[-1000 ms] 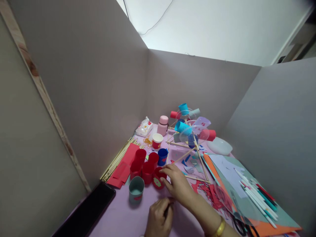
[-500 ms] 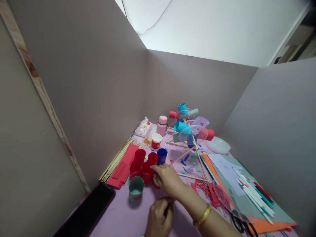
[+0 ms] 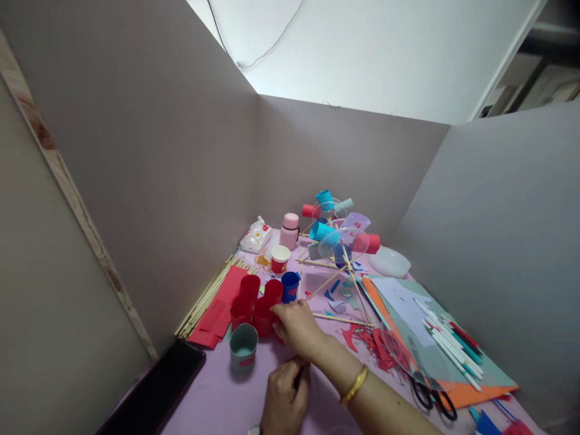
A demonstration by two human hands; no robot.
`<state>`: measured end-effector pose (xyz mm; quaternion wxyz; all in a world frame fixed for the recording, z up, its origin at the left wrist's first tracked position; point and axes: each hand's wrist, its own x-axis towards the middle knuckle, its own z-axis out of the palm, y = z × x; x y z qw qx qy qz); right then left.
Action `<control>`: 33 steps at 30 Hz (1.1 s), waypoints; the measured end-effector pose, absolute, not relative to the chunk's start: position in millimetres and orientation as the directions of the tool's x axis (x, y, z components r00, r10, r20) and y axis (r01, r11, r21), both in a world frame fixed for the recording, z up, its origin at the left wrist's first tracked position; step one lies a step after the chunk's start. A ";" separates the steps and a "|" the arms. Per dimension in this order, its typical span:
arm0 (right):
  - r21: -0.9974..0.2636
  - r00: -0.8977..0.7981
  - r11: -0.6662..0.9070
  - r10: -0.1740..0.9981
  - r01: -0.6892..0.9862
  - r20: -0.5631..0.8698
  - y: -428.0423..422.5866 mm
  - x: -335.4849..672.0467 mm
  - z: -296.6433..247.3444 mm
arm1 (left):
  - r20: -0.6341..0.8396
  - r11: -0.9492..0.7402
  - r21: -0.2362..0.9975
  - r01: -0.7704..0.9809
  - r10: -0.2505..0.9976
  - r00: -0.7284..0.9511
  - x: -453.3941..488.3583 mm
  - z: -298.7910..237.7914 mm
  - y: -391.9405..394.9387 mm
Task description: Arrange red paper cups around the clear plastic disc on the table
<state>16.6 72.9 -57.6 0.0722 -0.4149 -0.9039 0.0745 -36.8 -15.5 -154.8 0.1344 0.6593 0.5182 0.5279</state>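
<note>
Several red paper cylinders (image 3: 241, 309) stand in a cluster on the table. My right hand (image 3: 294, 326), with a gold bracelet on its wrist, reaches over the near right side of this cluster. Its fingers curl downward beside the nearest red cylinder, and a bit of red shows under them; what they hold is hidden. Below it, my left hand (image 3: 285, 393) is closed near the table, thumb and index finger together, its contents out of sight. A grey-green paper cylinder (image 3: 243, 348) with a red patch stands upright left of my hands. Behind the right hand is a blue cylinder (image 3: 290, 287).
Red paper (image 3: 217, 311), bamboo sticks (image 3: 206, 297) and a black phone-like slab (image 3: 156, 386) lie left. Behind are a paper cup (image 3: 280, 260), a pink bottle (image 3: 290, 231) and stick-framed wheels (image 3: 344, 244). Right are red scraps (image 3: 380, 347), scissors (image 3: 432, 393) and markers (image 3: 455, 350).
The whole view has shifted slightly, so things sit further left in the picture. A green patch seen under my right hand is now hidden. Both hands keep nearly the same pose.
</note>
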 end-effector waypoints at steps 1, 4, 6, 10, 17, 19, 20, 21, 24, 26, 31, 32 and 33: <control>-0.209 -0.637 0.637 0.767 0.742 0.077 73.6 16.5 -58.3 | 0.555 -0.426 0.727 0.539 0.827 -0.094 -37.2 -154.5 -15.4; -0.274 -0.604 0.610 0.788 0.743 0.115 75.1 17.3 -59.7 | 0.549 -0.432 0.732 0.527 0.832 -0.081 -38.7 -151.5 -16.0; -0.338 -0.578 0.592 0.802 0.732 0.151 74.9 19.9 -58.8 | 0.545 -0.436 0.735 0.519 0.835 -0.071 -39.5 -148.5 -16.4; -0.510 -0.504 0.549 0.830 0.662 0.239 69.3 37.9 -53.2 | 0.537 -0.427 0.745 0.512 0.839 -0.081 -40.1 -143.9 -15.8; -0.883 -0.256 0.248 0.955 0.398 0.152 34.0 135.1 -54.7 | 0.443 -0.341 0.822 0.457 0.886 -0.137 -42.6 -143.9 -14.4; -0.950 -0.205 0.107 0.978 0.293 0.047 16.2 165.0 -60.3 | 0.408 -0.304 0.844 0.441 0.899 -0.161 -43.0 -143.1 -14.2; -0.969 -0.193 0.039 0.981 0.244 -0.009 6.7 177.0 -63.6 | 0.393 -0.289 0.853 0.435 0.903 -0.171 -42.8 -141.6 -14.4; -0.980 -0.193 -0.025 0.979 0.199 -0.064 -2.6 186.7 -67.3 | 0.381 -0.279 0.859 0.428 0.909 -0.172 -42.1 -139.0 -15.1; -0.978 -0.253 -0.182 0.946 0.102 -0.202 -26.1 201.7 -79.4 | 0.360 -0.303 0.862 0.407 0.930 -0.069 -36.7 -125.3 -19.5; -0.966 -0.308 -0.252 0.916 0.061 -0.258 -35.9 203.5 -87.6 | 0.357 -0.361 0.846 0.392 0.930 0.088 -30.3 -113.8 -23.5; -0.949 -0.383 -0.315 0.877 0.000 -0.291 -42.6 201.4 -102.7 | 0.293 -0.459 0.819 0.346 0.851 0.435 -10.6 -99.1 -30.6; -0.948 -0.389 -0.318 0.875 -0.007 -0.290 -42.7 201.2 -104.2 | 0.273 -0.457 0.820 0.345 0.842 0.465 -7.3 -99.3 -31.3; -0.948 -0.392 -0.317 0.874 -0.013 -0.287 -42.7 201.1 -105.3 | 0.254 -0.450 0.823 0.346 0.837 0.484 -4.4 -99.9 -31.8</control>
